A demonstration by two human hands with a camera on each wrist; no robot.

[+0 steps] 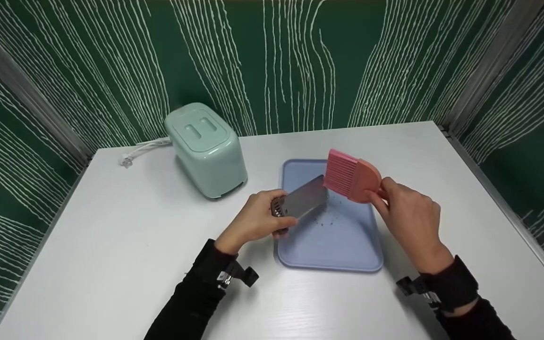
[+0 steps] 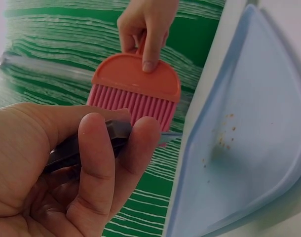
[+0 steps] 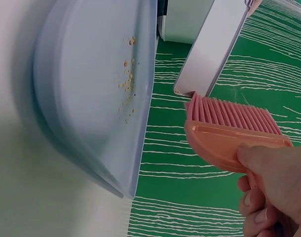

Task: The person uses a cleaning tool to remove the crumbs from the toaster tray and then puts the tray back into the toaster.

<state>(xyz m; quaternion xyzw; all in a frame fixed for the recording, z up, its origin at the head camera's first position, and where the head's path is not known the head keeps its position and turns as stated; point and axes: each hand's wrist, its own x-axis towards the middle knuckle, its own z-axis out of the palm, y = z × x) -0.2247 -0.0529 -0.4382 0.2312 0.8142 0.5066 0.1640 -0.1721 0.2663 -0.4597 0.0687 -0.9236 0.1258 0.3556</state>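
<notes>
My left hand point(image 1: 258, 217) grips the dark end of a narrow metal crumb tray point(image 1: 307, 196), tilted above the blue serving tray point(image 1: 333, 255). My right hand point(image 1: 411, 212) pinches the short handle of an orange hand brush point(image 1: 366, 182) with pink bristles. In the right wrist view, the bristles point(image 3: 234, 116) meet the far end of the crumb tray point(image 3: 209, 49). Several small crumbs point(image 2: 224, 143) lie scattered on the blue tray, below the metal piece. From the left wrist, the crumb tray is mostly hidden behind the fingers.
A mint-green toaster point(image 1: 210, 156) stands at the back left of the white table point(image 1: 125, 264). Its white cord and plug point(image 1: 128, 160) lie behind it on the left. Green walls point(image 1: 295, 66) with white wavy lines enclose the table's back and sides.
</notes>
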